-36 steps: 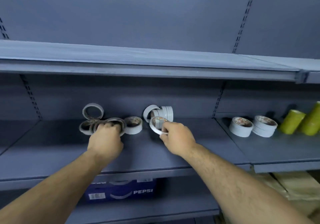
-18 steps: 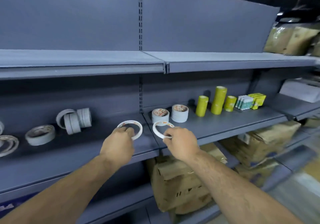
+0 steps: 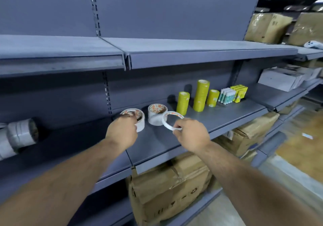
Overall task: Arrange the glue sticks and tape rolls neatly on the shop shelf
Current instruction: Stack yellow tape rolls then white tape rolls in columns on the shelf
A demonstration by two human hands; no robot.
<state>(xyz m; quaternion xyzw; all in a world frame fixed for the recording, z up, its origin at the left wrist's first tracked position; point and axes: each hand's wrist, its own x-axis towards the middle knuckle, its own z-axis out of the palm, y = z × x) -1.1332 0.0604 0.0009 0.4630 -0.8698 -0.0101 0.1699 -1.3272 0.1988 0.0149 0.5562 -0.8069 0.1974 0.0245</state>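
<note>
Since a half-second back, both hands are further right, at two white stacks mid-frame. Left hand (image 3: 122,132) curls over the left stack (image 3: 139,120); whether it grips anything can't be told. Right hand (image 3: 191,135) pinches a thin tape ring (image 3: 167,122), tilted, hole facing upper left, just right of the right stack (image 3: 154,119).

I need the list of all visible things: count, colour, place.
shelving: one, grey-blue, whole view
white tape stacks: two, white, middle shelf, centre
thin tape roll: one, white, right hand
yellow-green tape stacks: three, yellow-green, behind them
glue stick packs: few, white-teal, further right
yellow packs: few, yellow, beside those
tape rolls: several, grey-white, far left
cardboard boxes: several, brown, below, upper right
left hand: one, gripping left white stack
right hand: one, pinching thin tape roll
</note>
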